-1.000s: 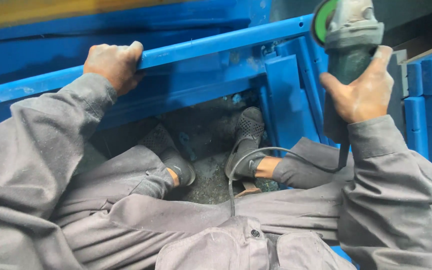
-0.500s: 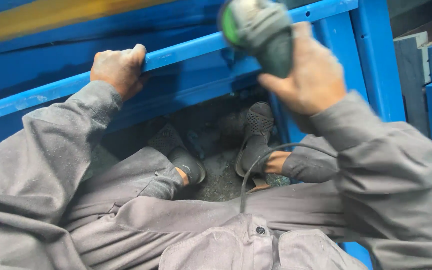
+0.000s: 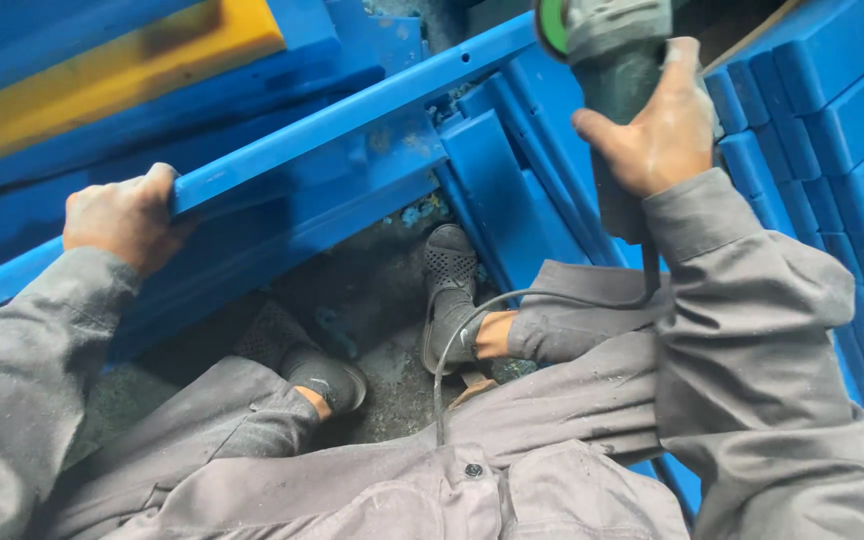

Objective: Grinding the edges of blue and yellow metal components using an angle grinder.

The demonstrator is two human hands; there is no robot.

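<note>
One grinder point(image 3: 607, 60) rises above the right hand point(image 3: 657, 130) grip, upright.

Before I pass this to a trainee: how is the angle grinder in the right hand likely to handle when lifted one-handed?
The angle grinder is probably top-heavy: its metal head sits above the right hand, which grips the slimmer dark body. The body looks rigid, so it shouldn't flex. The grey cord hangs in a loose loop past the shoe, so it is floppy and could drag or snag.
</note>
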